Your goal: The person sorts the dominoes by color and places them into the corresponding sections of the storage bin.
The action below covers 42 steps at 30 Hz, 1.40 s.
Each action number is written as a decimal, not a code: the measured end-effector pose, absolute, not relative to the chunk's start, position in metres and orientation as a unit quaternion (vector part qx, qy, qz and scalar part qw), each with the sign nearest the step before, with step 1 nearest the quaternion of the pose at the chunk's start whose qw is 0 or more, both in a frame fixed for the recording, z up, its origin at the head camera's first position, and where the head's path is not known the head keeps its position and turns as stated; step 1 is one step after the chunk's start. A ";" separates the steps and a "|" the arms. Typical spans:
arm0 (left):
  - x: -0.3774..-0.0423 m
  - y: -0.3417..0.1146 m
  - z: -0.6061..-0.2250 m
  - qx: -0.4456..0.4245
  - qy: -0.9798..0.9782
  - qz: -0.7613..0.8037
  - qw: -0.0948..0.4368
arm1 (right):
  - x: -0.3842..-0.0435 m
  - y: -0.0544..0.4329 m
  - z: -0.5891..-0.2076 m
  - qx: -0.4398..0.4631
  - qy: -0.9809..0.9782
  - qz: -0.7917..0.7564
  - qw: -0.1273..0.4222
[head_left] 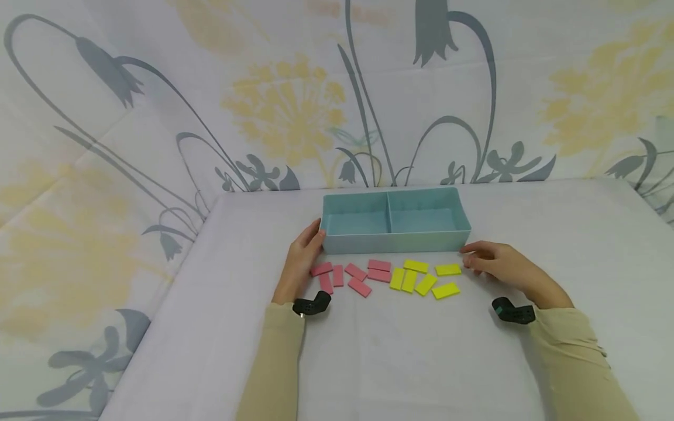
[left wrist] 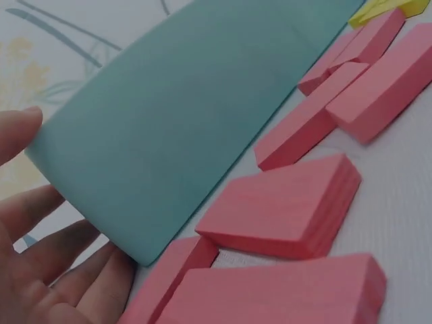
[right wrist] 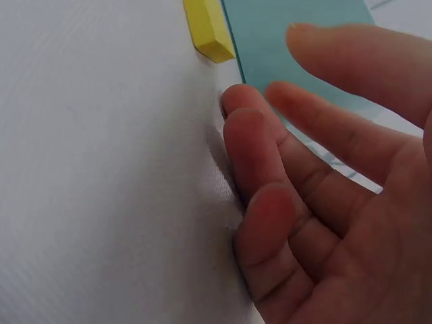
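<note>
A pale blue-green box point(head_left: 395, 243) with one divider point(head_left: 389, 213) and two compartments stands at the back of the table. My left hand point(head_left: 302, 257) touches its left end, the thumb at the front corner and fairly straight fingers along the end wall. Near the box's front right corner, my right hand point(head_left: 502, 266) rests low over the cloth with loosely bent fingers and nothing in them. Several pink blocks point(head_left: 360, 287) lie in front of the box's left half. Several yellow blocks point(head_left: 425, 284) are spread before its right half, one close to the right fingertips.
White cloth point(head_left: 411, 362) covers the table. A flower-patterned curtain point(head_left: 295, 105) hangs right behind the box and along the left side. Black wrist cameras point(head_left: 513, 311) sit on both wrists.
</note>
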<state>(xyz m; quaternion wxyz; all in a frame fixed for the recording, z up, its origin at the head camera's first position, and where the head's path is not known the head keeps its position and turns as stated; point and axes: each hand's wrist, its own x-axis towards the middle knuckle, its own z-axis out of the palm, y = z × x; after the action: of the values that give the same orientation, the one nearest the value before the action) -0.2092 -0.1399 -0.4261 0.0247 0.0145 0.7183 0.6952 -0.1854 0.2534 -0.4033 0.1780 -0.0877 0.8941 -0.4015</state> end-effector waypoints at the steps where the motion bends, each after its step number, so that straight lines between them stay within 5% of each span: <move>1: -0.210 -0.140 -0.426 0.018 0.721 0.693 0.023 | -0.186 0.252 -0.404 -0.098 0.898 -0.391 0.175; 18: -0.192 -0.131 -0.400 0.033 0.749 0.662 0.003 | -0.181 0.238 -0.405 -0.174 0.921 -0.324 0.128; 42: -0.207 -0.137 -0.428 0.023 0.753 0.658 -0.012 | -0.184 0.251 -0.407 -0.098 0.884 -0.423 0.172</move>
<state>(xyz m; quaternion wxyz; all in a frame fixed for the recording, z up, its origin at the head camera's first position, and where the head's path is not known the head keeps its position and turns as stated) -0.2071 -0.1370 -0.4278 -0.0116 0.0227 0.7530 0.6575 -0.1836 0.2513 -0.4072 0.1716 -0.0979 0.8844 -0.4229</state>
